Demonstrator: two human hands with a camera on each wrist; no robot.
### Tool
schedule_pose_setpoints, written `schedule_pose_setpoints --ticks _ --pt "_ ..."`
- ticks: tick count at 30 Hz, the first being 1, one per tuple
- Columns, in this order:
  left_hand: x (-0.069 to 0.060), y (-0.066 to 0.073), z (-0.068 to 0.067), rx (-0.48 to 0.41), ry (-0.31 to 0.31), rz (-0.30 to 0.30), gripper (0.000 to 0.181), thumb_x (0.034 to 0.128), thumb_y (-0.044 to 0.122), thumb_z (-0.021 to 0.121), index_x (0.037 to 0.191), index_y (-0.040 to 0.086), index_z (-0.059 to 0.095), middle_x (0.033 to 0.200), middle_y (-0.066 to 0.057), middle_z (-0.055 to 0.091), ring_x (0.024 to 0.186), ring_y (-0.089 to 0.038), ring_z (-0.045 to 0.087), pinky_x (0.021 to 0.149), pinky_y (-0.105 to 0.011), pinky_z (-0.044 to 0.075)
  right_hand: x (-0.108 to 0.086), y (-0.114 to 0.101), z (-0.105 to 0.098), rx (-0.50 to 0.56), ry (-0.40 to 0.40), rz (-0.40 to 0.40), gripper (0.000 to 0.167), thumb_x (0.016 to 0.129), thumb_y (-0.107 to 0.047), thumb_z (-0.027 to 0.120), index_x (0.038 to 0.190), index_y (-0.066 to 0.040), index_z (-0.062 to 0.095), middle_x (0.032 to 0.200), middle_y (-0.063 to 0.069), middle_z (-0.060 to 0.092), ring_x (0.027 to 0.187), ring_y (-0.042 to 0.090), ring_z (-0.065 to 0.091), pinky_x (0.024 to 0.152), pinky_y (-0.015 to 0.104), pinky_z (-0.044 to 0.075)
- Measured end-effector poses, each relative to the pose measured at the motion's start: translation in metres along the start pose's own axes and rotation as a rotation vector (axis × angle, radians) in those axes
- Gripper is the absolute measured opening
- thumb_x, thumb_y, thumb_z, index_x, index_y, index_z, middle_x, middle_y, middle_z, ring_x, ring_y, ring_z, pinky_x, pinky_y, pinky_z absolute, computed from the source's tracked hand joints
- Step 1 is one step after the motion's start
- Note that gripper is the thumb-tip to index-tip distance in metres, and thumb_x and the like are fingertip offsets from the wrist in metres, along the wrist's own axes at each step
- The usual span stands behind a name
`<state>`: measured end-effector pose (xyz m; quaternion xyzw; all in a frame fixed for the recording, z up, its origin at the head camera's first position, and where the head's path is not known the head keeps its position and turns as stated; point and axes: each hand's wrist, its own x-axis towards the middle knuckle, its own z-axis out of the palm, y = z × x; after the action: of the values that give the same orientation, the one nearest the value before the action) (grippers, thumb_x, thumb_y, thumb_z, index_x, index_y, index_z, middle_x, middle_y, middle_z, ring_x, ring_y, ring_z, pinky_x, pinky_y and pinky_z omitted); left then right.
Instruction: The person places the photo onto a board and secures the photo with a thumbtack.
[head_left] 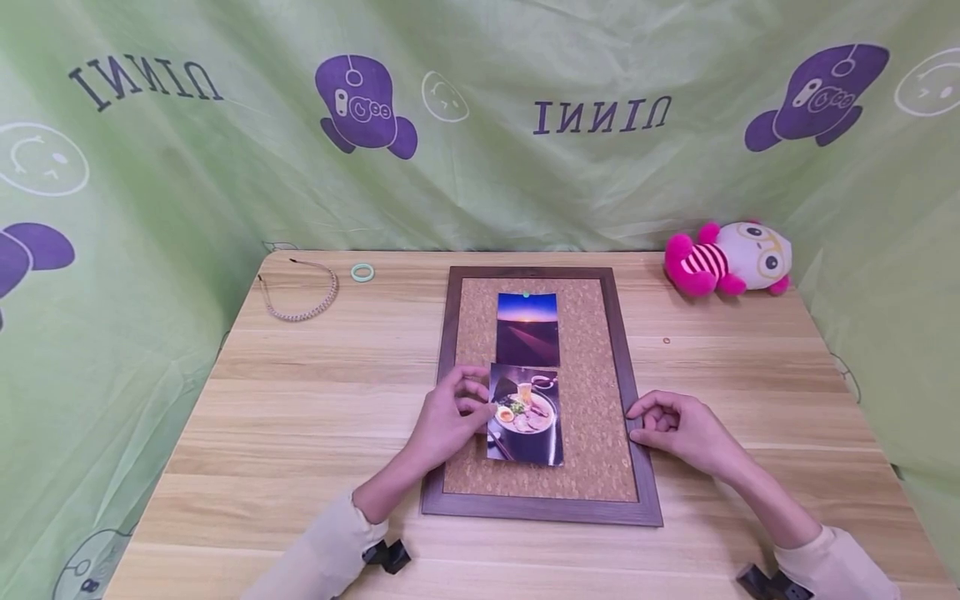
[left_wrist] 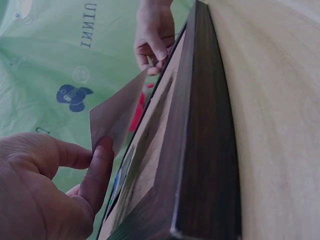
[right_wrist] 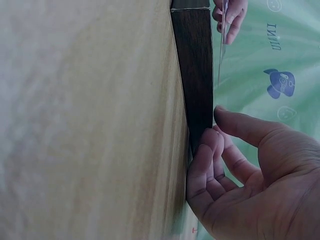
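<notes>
My left hand [head_left: 447,423] pinches a photo of a ramen bowl [head_left: 527,423] by its left edge. In the left wrist view, this photo [left_wrist: 116,111] tilts up off the framed cork board [head_left: 600,433]. A sunset photo [head_left: 527,332] lies higher on the board, with a green pushpin [head_left: 526,294] at its top edge; the ramen photo's top meets its bottom edge. At the board's right side, my right hand [head_left: 692,433] grips the dark wooden frame with curled fingers. The right wrist view shows its fingertips [right_wrist: 206,142] against the frame's side [right_wrist: 194,70].
A beaded headband [head_left: 303,315] and a mint-green ring [head_left: 362,272] lie at the table's back left. The back right holds a pink-and-white plush toy [head_left: 731,258]. A small reddish-brown ring-like piece [head_left: 666,340] lies right of the board. A green printed curtain [head_left: 480,192] surrounds the table.
</notes>
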<state>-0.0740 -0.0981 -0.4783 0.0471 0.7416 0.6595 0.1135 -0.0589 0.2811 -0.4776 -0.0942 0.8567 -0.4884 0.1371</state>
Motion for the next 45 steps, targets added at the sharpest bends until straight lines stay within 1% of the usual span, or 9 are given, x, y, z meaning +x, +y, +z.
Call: schedule_pose_setpoints --ticks 12,19,26,31,36,38,41,44,45 --pt "0.007 -0.006 0.010 -0.025 -0.045 -0.033 0.051 0.0966 -0.011 0.073 0.144 -0.006 0.057 0.111 -0.020 0.067 0.086 -0.015 0.072 0.073 -0.033 0.070 0.000 -0.001 0.000 -0.003 0.005 0.004 0.023 0.092 -0.001 0.088 0.111 0.001 0.076 0.081 -0.002 0.064 0.067 0.005 0.058 0.058 0.021 0.051" --pt "0.008 -0.007 0.012 -0.002 -0.039 -0.049 0.051 0.0970 -0.008 0.075 0.144 -0.005 0.057 0.111 -0.018 0.067 0.085 -0.015 0.071 0.073 -0.032 0.069 0.000 -0.002 0.001 -0.001 0.005 0.008 0.022 0.093 -0.002 0.088 0.110 0.001 0.075 0.081 -0.001 0.063 0.067 0.006 0.058 0.059 0.022 0.052" --pt "0.007 -0.009 0.010 0.043 -0.045 -0.024 0.049 0.0962 -0.006 0.077 0.142 -0.005 0.058 0.111 -0.018 0.068 0.085 -0.016 0.070 0.072 -0.030 0.069 0.001 -0.004 -0.001 -0.002 0.006 0.032 0.020 0.093 -0.003 0.087 0.110 0.001 0.075 0.081 0.000 0.064 0.067 0.006 0.059 0.059 0.022 0.052" --pt "0.005 -0.008 0.007 0.032 -0.032 -0.003 0.047 0.0969 -0.008 0.076 0.141 -0.006 0.060 0.112 -0.022 0.068 0.083 -0.017 0.073 0.073 -0.033 0.070 0.001 -0.005 -0.001 0.007 -0.001 0.032 0.020 0.094 -0.004 0.086 0.110 0.001 0.075 0.081 0.000 0.064 0.067 0.006 0.059 0.059 0.022 0.051" --pt "0.000 -0.005 0.004 0.045 -0.030 -0.003 0.046 0.0972 -0.010 0.076 0.140 -0.005 0.062 0.113 -0.022 0.068 0.082 -0.020 0.075 0.072 -0.034 0.070 0.000 -0.004 -0.001 0.016 -0.001 0.035 0.020 0.095 -0.004 0.085 0.111 0.001 0.075 0.081 -0.001 0.063 0.067 0.006 0.058 0.058 0.021 0.050" --pt "-0.001 -0.003 0.002 0.066 -0.031 -0.007 0.045 0.0967 -0.010 0.076 0.139 -0.004 0.063 0.113 -0.020 0.069 0.083 -0.021 0.076 0.072 -0.034 0.070 0.000 -0.004 -0.001 0.014 0.002 0.039 0.019 0.095 -0.004 0.086 0.110 0.001 0.075 0.081 -0.001 0.064 0.067 0.006 0.058 0.058 0.022 0.050" --pt "-0.003 -0.003 0.000 0.145 -0.032 0.017 0.041 0.0956 -0.008 0.078 0.135 -0.004 0.066 0.113 -0.017 0.070 0.084 -0.021 0.077 0.071 -0.031 0.069 0.001 -0.003 -0.002 0.014 0.001 0.037 0.019 0.095 -0.004 0.085 0.110 0.001 0.075 0.080 0.000 0.063 0.066 0.005 0.057 0.057 0.022 0.049" --pt "-0.006 -0.003 -0.002 0.264 -0.025 0.082 0.040 0.0928 -0.005 0.083 0.130 -0.001 0.069 0.113 -0.012 0.072 0.088 -0.019 0.075 0.076 -0.027 0.068 0.001 -0.003 -0.002 0.010 0.000 0.036 0.018 0.095 -0.004 0.085 0.110 0.001 0.075 0.080 0.000 0.063 0.066 0.006 0.057 0.056 0.022 0.049" --pt "-0.007 -0.004 -0.003 0.304 -0.028 0.117 0.041 0.0920 -0.004 0.084 0.130 -0.001 0.070 0.113 -0.011 0.072 0.090 -0.019 0.075 0.077 -0.026 0.067 0.000 -0.003 -0.001 0.009 0.000 0.037 0.018 0.095 -0.004 0.085 0.110 0.001 0.075 0.080 0.000 0.063 0.066 0.006 0.057 0.056 0.022 0.049"
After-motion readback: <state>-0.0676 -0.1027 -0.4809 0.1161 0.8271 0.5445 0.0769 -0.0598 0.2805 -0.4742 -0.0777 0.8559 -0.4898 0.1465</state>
